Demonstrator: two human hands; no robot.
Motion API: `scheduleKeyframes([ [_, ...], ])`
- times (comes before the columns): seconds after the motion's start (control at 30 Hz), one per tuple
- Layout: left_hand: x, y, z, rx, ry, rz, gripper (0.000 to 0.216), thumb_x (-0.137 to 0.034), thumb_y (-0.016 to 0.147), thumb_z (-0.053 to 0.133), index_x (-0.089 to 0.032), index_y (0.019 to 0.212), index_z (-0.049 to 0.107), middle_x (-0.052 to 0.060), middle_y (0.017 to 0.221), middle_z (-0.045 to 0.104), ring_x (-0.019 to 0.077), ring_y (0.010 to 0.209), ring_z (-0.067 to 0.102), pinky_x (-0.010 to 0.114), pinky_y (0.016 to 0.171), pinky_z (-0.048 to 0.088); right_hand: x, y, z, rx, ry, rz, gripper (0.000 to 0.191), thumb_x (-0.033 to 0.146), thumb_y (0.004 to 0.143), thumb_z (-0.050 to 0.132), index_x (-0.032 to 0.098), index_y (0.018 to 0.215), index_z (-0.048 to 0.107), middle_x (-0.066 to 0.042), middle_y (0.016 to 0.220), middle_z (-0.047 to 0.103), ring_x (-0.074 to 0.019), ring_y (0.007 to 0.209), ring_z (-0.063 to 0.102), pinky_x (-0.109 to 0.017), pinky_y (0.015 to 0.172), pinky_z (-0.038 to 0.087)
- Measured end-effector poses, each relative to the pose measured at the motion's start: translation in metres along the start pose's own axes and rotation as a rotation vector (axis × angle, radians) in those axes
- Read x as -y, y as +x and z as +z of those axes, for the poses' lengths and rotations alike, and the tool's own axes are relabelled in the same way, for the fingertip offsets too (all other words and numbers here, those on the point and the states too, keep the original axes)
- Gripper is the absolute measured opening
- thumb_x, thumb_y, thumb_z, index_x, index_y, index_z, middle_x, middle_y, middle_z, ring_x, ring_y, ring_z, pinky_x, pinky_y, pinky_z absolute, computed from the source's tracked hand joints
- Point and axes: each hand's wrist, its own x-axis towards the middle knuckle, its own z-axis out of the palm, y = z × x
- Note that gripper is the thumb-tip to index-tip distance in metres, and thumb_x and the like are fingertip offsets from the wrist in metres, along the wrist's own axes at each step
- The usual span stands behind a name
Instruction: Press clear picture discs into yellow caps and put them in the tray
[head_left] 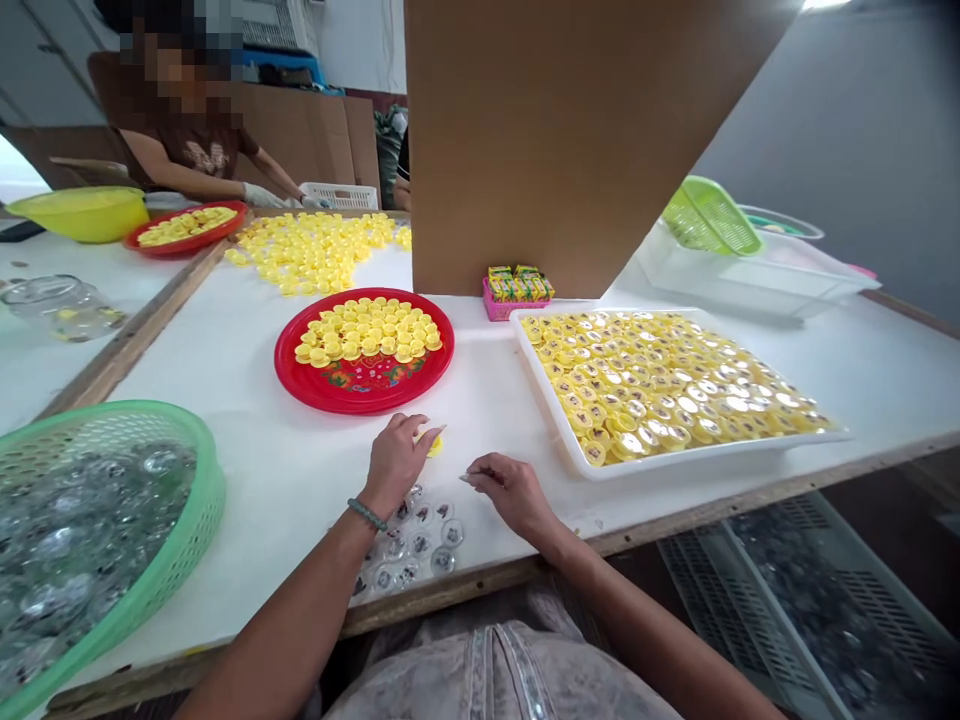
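My left hand [397,460] is closed in a pinch on a small yellow cap [433,445] resting on the white table [247,450]. My right hand [510,490] sits just to its right, fingers pinched on a small clear piece [469,477]. Several clear round lids [420,545] lie in rows under my left wrist at the table's front edge. A red plate [365,385] with yellow caps stands just beyond my hands. To the right, a white tray [570,455] is packed with finished yellow caps with clear tops.
A green basket [172,540] of clear lids stands at front left. A tall cardboard sheet [562,140] rises behind a small pink box [517,290]. Loose yellow caps [315,250] pile further back. A co-worker [202,150] works at the far left beside another red plate [187,228].
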Motion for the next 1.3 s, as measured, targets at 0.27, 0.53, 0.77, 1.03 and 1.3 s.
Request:
scheduleKeyframes([
  [0.27, -0.017, -0.011, -0.012, 0.259, -0.728, -0.107, 0.025, -0.032, 0.077, 0.067, -0.018, 0.097, 0.066, 0.002, 0.074, 0.063, 0.0145, 0.069, 0.056, 0.023, 0.062, 0.043, 0.033, 0.024, -0.004, 0.050, 0.120, -0.005, 0.032, 0.014, 0.078, 0.052, 0.021, 0.108, 0.063, -0.001, 0.079, 0.067, -0.0120, 0.068, 0.060, -0.024, 0.064, 0.048],
  [0.53, -0.019, -0.008, -0.012, 0.273, -0.932, -0.239, 0.030, -0.030, 0.074, 0.069, -0.014, 0.100, 0.066, 0.000, 0.066, 0.058, 0.0113, 0.060, 0.053, 0.022, 0.058, 0.043, 0.036, 0.038, 0.000, 0.011, 0.378, 0.075, 0.027, 0.018, 0.074, 0.063, 0.022, 0.099, 0.054, 0.002, 0.074, 0.063, -0.0126, 0.068, 0.058, -0.024, 0.062, 0.047],
  [0.77, -0.021, -0.007, -0.021, 0.275, -0.981, -0.325, 0.029, -0.036, 0.072, 0.072, -0.013, 0.089, 0.064, 0.007, 0.079, 0.067, 0.0160, 0.064, 0.062, 0.024, 0.059, 0.048, 0.040, 0.046, -0.007, -0.009, 0.289, -0.060, 0.028, 0.018, 0.079, 0.060, 0.023, 0.105, 0.051, -0.001, 0.086, 0.064, -0.0145, 0.079, 0.060, -0.029, 0.073, 0.050],
  [1.03, -0.017, -0.006, -0.020, 0.245, -0.953, -0.342, 0.033, -0.037, 0.072, 0.072, -0.014, 0.094, 0.064, 0.002, 0.066, 0.063, 0.0147, 0.060, 0.061, 0.024, 0.059, 0.048, 0.050, 0.049, -0.006, 0.049, -0.133, -0.324, 0.041, 0.007, 0.082, 0.049, 0.025, 0.118, 0.046, -0.004, 0.103, 0.061, -0.0147, 0.085, 0.060, -0.031, 0.078, 0.050],
  [1.3, -0.015, -0.004, -0.019, 0.182, -1.048, -0.358, 0.033, -0.039, 0.077, 0.067, -0.017, 0.099, 0.058, 0.006, 0.076, 0.069, 0.0191, 0.073, 0.065, 0.027, 0.066, 0.049, 0.053, 0.045, 0.008, -0.110, -0.106, -0.234, 0.034, 0.017, 0.077, 0.064, 0.024, 0.109, 0.055, -0.004, 0.098, 0.061, -0.0149, 0.079, 0.059, -0.028, 0.071, 0.051],
])
